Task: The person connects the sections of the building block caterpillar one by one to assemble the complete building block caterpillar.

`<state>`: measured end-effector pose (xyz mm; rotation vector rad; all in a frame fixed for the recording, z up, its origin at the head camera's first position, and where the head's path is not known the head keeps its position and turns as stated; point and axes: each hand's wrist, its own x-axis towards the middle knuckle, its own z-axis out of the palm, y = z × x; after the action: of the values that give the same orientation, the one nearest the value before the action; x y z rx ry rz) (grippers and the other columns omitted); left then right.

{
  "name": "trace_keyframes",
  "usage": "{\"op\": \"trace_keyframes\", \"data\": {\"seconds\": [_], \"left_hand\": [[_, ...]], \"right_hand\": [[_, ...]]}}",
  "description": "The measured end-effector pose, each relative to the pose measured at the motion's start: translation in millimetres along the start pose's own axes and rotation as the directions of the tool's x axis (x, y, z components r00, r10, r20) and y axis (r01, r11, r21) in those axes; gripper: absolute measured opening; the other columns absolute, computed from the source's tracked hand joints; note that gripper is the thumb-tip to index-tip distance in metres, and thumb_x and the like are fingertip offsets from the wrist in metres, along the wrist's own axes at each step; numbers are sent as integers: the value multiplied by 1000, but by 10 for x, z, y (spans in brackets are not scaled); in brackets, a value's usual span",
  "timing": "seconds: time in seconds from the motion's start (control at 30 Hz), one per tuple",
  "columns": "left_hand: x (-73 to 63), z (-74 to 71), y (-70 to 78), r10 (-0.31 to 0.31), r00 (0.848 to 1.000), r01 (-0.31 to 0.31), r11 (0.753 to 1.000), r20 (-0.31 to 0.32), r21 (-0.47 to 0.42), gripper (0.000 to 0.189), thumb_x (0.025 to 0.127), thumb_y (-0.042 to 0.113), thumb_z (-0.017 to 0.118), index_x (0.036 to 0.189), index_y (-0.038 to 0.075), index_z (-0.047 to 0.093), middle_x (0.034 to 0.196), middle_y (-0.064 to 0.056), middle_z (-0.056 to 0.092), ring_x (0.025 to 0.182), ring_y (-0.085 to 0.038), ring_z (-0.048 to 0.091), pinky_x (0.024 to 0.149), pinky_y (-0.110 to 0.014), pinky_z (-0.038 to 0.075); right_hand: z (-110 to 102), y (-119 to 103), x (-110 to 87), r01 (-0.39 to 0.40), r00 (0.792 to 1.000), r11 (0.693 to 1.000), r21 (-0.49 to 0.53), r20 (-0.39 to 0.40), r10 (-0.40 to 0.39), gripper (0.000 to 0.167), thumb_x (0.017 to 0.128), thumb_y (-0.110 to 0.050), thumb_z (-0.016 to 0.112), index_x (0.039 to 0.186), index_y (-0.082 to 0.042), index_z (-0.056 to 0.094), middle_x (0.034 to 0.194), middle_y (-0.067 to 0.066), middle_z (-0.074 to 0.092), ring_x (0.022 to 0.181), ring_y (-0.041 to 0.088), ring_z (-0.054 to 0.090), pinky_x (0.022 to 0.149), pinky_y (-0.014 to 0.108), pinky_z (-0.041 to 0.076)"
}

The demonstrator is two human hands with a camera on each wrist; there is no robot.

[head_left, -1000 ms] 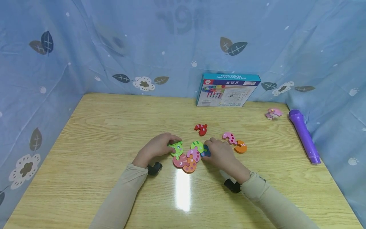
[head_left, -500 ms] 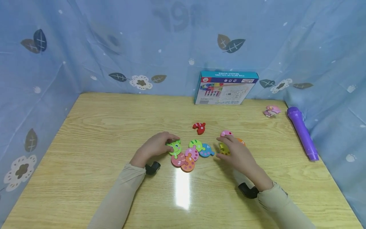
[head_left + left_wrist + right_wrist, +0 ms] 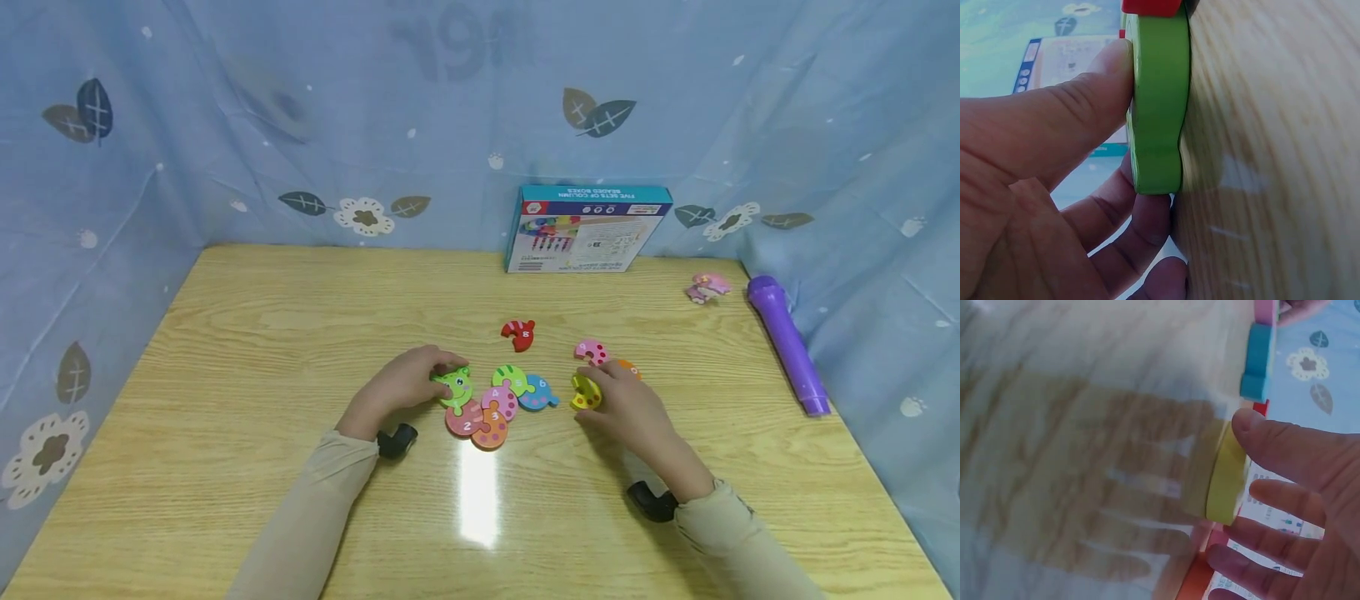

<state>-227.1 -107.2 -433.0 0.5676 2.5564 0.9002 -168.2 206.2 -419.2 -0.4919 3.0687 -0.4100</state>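
My left hand holds the green smiling caterpillar-head puzzle piece between thumb and fingers; its thick green edge shows in the left wrist view. Joined to the head is a chain: brown-red piece 2, orange piece 3, pink piece 4, green piece 5 and blue piece 6. Right of the chain, my right hand pinches a yellow dotted puzzle piece on the table. In the right wrist view, thumb and fingers meet opposite ends of the yellow piece.
Red piece 8 lies behind the chain. Pink piece 9 and a partly covered orange piece lie beyond my right hand. A box leans against the curtain. A pink figurine and purple microphone are at right.
My right hand has left blue piece 6, now joined to piece 5, and moved right to grip the yellow piece. My left hand stays on the head piece.
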Motion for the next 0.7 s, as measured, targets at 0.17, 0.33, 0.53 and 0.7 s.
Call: {"op": "trace_keyframes", "data": {"seconds": [0.17, 0.33, 0.53, 0.7], "left_hand": [[-9, -9, 5, -8, 1000, 8, 1000, 2, -2, 46, 79, 14, 73, 123, 22, 61, 109, 2, 58, 96, -15, 52, 85, -34, 44], [-19, -20, 17, -6, 1000, 6, 1000, 0, -3, 46, 79, 14, 72, 123, 22, 61, 107, 1, 58, 94, -16, 51, 84, -34, 43], [-27, -20, 15, 0, 1000, 0, 1000, -3, 10, 46, 80, 14, 72, 123, 22, 61, 106, 0, 57, 94, -16, 50, 84, -34, 43], [-27, -16, 14, 3, 1000, -3, 1000, -3, 11, 46, 80, 14, 72, 123, 21, 61, 104, 0, 56, 93, -16, 50, 82, -34, 43]], "right_hand": [[39, -20, 14, 36, 999, 999, -40, 0, -36, 52, 72, -22, 79, 118, -7, 59, 108, 15, 57, 90, 31, 57, 69, 44, 49], [56, -36, 25, 49, 999, 998, -41, -20, -50, 49, 73, -22, 78, 115, -7, 61, 109, 16, 58, 95, 33, 58, 74, 46, 49], [33, -121, 19, 49, 999, 998, -24, -16, -50, 49, 73, -26, 78, 115, -7, 61, 114, 16, 58, 100, 32, 57, 75, 45, 50], [9, -228, 24, 73, 997, 997, -30, -19, -74, 49, 72, -26, 79, 114, -7, 63, 101, 7, 60, 84, 20, 57, 65, 34, 48]]}}
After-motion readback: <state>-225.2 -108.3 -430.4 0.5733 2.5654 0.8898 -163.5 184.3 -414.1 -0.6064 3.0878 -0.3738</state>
